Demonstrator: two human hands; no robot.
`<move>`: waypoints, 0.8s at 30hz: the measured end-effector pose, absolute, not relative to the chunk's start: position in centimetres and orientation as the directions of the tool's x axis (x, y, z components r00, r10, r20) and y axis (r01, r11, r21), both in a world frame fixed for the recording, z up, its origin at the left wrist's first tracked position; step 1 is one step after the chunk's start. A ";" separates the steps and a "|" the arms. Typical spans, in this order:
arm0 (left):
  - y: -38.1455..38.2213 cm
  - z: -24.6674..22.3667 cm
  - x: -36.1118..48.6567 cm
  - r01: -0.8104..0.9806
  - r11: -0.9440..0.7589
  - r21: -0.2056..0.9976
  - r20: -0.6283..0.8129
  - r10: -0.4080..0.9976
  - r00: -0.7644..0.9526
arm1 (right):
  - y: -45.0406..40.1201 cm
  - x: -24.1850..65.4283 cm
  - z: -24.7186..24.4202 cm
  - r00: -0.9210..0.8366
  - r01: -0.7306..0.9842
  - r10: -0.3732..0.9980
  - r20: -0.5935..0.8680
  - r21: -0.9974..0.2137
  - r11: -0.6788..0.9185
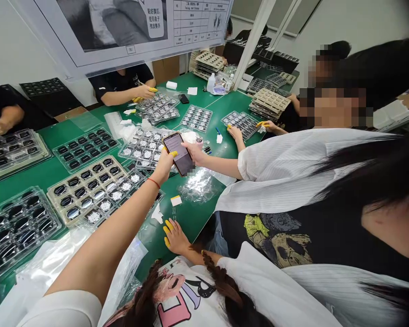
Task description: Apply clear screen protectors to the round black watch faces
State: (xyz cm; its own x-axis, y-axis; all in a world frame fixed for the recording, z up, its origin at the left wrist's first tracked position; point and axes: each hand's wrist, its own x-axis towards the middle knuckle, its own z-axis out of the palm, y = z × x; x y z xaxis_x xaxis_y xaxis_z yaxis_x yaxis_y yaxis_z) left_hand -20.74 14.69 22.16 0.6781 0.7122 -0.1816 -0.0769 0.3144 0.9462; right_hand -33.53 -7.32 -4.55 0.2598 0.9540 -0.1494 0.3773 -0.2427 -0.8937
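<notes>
Finger cots (pixel 172 154): yellow, capping fingertips. Wrist cord (pixel 153 182): red, circling. Bench mat (pixel 194 227): green, spreading beneath. Co-worker's sleeve (pixel 276 181): white, pinstriped, crossing.

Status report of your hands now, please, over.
Left hand, yellow finger cots, holds black smartphone; co-worker's hand also on it. Right hand open above green table.

Bright, even light, faint shadows, glare on plastic trays (pixel 85 149), and bowed, distorted edges.

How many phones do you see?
2: a black smartphone held between the left hand and a co-worker's hand, another black phone lying on the green mat. More may be hidden.
</notes>
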 end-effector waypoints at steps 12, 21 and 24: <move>14.5 21.9 -21.9 -0.118 0.342 0.932 -0.166 0.695 0.699 | -7.7 -33.2 -3.4 0.280 0.475 0.954 -0.111 -0.847 -0.238; 14.0 21.2 -24.2 -0.125 0.328 0.936 -0.115 0.625 0.772 | -7.5 -32.9 -1.7 0.289 0.609 0.957 -0.016 -0.768 -0.197; 14.2 21.3 -24.8 -0.118 0.331 0.936 -0.117 0.609 0.784 | -7.4 -32.8 -0.8 0.265 0.656 0.963 -0.046 -0.724 -0.215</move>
State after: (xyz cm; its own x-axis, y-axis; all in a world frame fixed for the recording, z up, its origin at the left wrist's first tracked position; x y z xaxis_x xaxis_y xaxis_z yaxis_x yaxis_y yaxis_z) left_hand -24.84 14.20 21.31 0.7844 0.6092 -0.1165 -0.1181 0.3311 0.9362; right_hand -32.79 -7.45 -0.84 0.2654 0.9631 -0.0456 0.6557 -0.2150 -0.7238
